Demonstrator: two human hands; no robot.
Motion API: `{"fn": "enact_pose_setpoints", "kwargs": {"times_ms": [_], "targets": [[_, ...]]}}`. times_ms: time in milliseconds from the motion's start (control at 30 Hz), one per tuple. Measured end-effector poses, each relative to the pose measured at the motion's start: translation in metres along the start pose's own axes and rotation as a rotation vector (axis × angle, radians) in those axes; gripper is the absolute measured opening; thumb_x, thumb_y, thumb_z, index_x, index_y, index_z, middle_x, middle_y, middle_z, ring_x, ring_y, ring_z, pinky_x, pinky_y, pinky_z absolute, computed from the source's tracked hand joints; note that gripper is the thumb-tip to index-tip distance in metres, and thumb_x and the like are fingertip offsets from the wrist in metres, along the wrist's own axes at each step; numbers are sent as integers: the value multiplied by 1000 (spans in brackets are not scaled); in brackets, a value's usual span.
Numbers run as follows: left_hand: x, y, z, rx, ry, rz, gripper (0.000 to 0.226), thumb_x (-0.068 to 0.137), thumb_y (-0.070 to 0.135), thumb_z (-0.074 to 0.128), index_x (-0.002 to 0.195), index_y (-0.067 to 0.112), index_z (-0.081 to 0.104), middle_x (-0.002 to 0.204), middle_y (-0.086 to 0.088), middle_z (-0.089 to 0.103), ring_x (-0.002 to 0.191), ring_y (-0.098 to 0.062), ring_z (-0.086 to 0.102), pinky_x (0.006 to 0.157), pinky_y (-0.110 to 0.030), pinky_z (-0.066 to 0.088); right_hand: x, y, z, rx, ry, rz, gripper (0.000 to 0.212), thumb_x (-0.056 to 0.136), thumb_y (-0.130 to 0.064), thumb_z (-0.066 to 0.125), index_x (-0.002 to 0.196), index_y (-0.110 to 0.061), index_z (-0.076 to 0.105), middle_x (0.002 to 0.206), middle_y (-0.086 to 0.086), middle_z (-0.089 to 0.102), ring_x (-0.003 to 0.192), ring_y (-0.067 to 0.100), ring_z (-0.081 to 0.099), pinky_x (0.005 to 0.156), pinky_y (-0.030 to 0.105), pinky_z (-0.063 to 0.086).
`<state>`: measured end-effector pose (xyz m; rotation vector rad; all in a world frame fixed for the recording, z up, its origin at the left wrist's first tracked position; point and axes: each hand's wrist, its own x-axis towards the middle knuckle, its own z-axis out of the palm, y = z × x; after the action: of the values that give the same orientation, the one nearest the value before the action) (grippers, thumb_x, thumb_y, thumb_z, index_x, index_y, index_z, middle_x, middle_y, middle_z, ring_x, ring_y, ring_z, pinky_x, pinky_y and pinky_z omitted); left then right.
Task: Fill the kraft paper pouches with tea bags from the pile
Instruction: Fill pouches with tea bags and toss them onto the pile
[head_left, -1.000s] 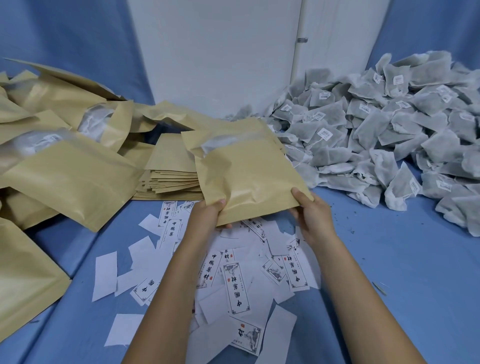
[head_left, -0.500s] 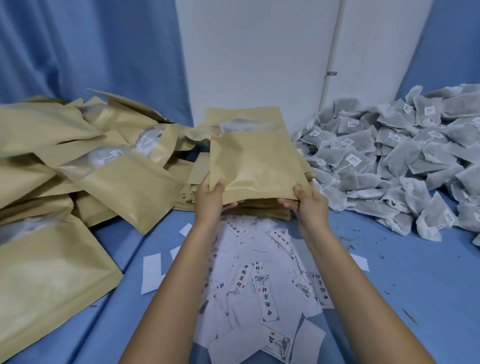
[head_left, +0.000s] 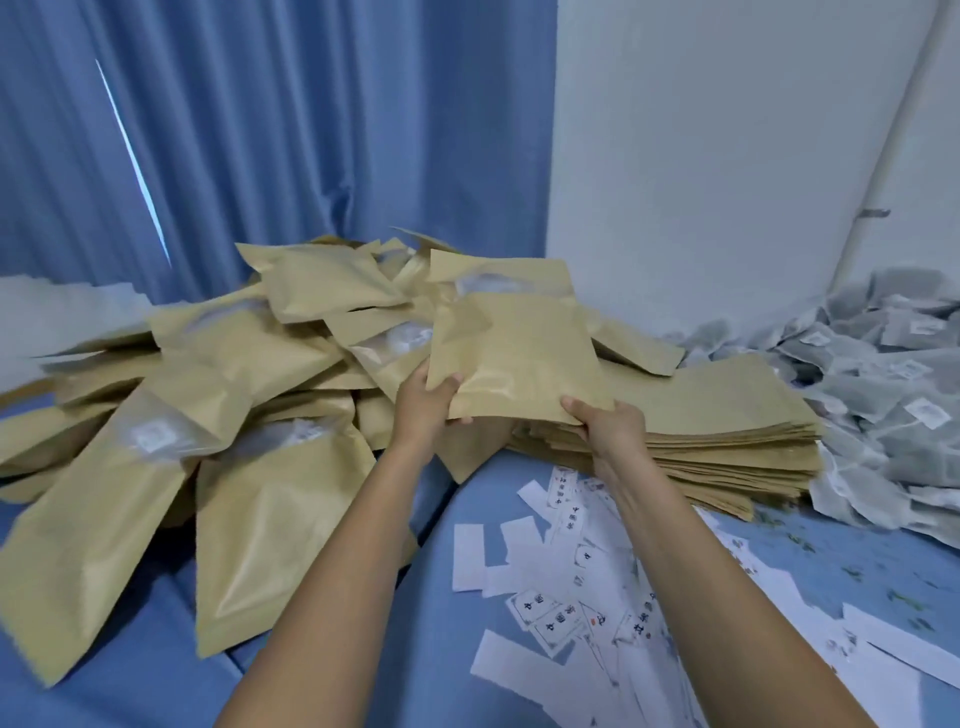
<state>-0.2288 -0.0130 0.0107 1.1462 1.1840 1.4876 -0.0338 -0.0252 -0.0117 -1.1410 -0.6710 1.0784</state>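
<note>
A filled kraft paper pouch (head_left: 514, 348) with a clear window near its top is held up in the middle of the view. My left hand (head_left: 426, 400) grips its lower left corner and my right hand (head_left: 608, 431) grips its lower right corner. It hangs over the heap of filled kraft pouches (head_left: 208, 395) on the left. A flat stack of empty pouches (head_left: 727, 431) lies just right of my right hand. The pile of grey mesh tea bags (head_left: 893, 384) with small white tags fills the right edge.
Loose white paper labels (head_left: 587, 587) with black print are scattered on the blue cloth surface (head_left: 415, 649) in front of the stack. A blue curtain (head_left: 260, 130) hangs behind the heap and a white wall (head_left: 727, 130) stands behind the tea bags.
Both hands have carried the pouch to the left, from in front of the tea bag pile to over the heap of filled pouches. The camera has turned left with it.
</note>
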Motion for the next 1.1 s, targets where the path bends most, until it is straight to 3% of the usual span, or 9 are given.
{"fn": "enact_pose_setpoints", "kwargs": {"times_ms": [233,367,467,533,667,867,933,1000,1100], "targets": [[24,18,-48,-81,107,-23,17,94,14,56,108,24,58,96,6,64,80,-13,62,46,-20,50,6,-12,69,-38,-33,-33,24,76,-6,77,95,-3,63,85,8,67,61,18,64,46,21,50],[51,43,-71,-312,162,-69,26,97,11,51,123,8,54,113,-8,62,80,-16,61,50,-18,53,20,-36,130,-24,-128,18,36,82,-9,73,111,5,57,104,14,65,86,26,63,69,28,54],[85,90,-83,-762,38,-113,39,101,20,44,133,-2,43,134,-24,48,115,-35,55,94,-35,51,32,-74,181,434,-456,163,24,99,-17,48,115,0,52,133,15,52,119,26,53,99,28,46],[96,110,-84,-700,12,-166,29,101,15,43,122,-5,46,133,-29,45,121,-43,49,95,-44,49,40,-86,200,420,-575,239,45,101,-31,43,134,-1,41,142,15,41,132,32,43,107,38,40],[88,88,-63,-145,-49,-270,21,99,8,41,117,0,49,107,-20,55,91,-35,60,88,-43,49,44,-58,190,-76,-571,129,18,99,-13,44,99,0,56,109,17,63,96,32,66,81,34,56],[68,32,-6,209,-319,-276,14,95,19,50,101,8,56,88,-11,58,73,-22,58,79,-36,50,34,-1,123,-427,-516,-74,29,86,9,40,90,5,69,70,8,71,66,22,69,65,26,58],[62,17,18,352,-398,-219,17,93,21,52,103,10,59,95,-9,61,84,-21,62,81,-32,49,40,1,91,-672,-432,-265,28,86,3,44,86,-7,71,79,-1,70,77,17,64,69,22,49],[56,2,41,450,-442,-159,23,94,24,53,112,12,61,105,-4,61,94,-19,61,82,-28,48,55,1,45,-1195,-225,-470,26,90,-17,47,106,-9,66,106,6,66,98,22,59,82,27,43],[42,-21,74,583,-504,-41,28,94,22,53,119,13,61,115,-6,63,103,-24,61,77,-25,47,66,8,-28,-1770,20,-262,68,94,-54,32,137,-2,40,146,24,35,137,36,30,112,43,21]]}}
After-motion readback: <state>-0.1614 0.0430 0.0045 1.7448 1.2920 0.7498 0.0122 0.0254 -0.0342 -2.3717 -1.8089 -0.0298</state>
